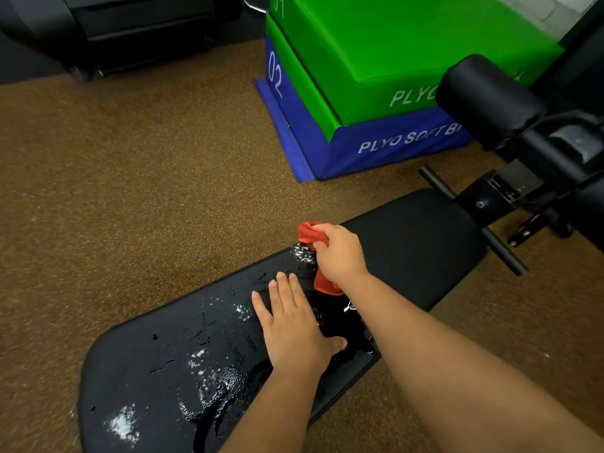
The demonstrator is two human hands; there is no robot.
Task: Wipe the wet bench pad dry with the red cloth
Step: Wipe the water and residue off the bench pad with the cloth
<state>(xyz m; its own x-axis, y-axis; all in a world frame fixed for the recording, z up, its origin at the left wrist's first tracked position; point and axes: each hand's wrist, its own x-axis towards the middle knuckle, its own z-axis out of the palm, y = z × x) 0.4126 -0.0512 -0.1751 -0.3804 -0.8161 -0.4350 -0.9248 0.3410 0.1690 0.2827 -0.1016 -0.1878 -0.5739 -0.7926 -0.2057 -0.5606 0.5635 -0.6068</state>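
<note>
The black bench pad (pixel 157 361) runs from the lower left up to the right, and its near half is wet with droplets and streaks. My right hand (pixel 340 253) grips the bunched red cloth (pixel 310 237) at the pad's far edge, with a tail of cloth hanging under the wrist. My left hand (pixel 291 325) lies flat on the wet pad, fingers straight, just in front of the cloth. The far part of the pad past my right hand looks matte and dry.
A black foam roller (pixel 487 99) and the bench's metal frame (pixel 503 191) stand at the right. Green and blue plyo boxes (pixel 359 93) are stacked behind the bench. Brown speckled floor (pixel 130 191) surrounds the pad, with dark equipment at the top left.
</note>
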